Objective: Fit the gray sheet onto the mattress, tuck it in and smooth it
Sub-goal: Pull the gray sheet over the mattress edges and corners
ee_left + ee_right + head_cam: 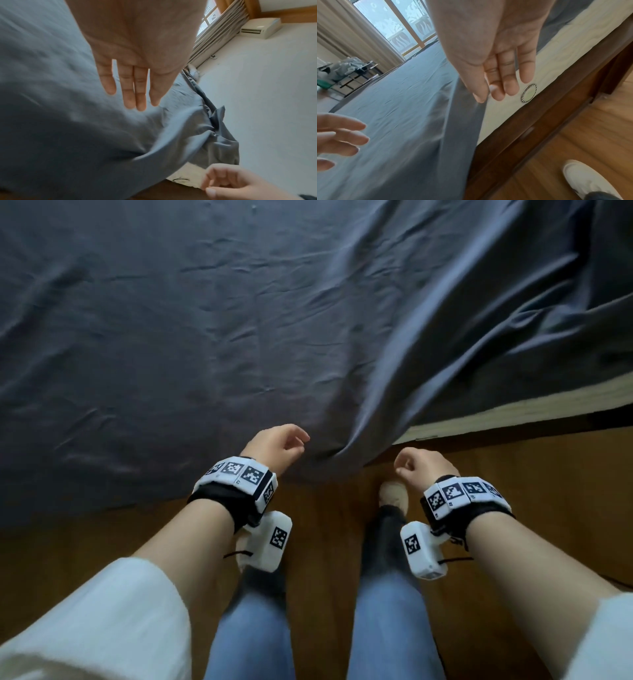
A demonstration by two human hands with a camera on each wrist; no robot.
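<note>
The gray sheet [239,337] lies wrinkled over the mattress top and hangs over the near edge on the left. To the right it bunches in folds [214,135], leaving the white quilted mattress side [513,409] bare. My left hand [279,446] hovers just above the draped sheet edge, holding nothing; in the left wrist view its fingers [133,88] are straight. My right hand [419,465] hangs loosely curled over the floor, just right of the sheet's hanging fold. In the right wrist view its fingertips [496,93] sit beside that fold [462,121] without gripping it.
A dark wooden bed frame [539,121] runs under the mattress. I stand on a wooden floor [513,491] in white shoes [583,177], close to the bed. A window with curtains [393,27] and a cluttered rack [347,71] lie beyond the far side.
</note>
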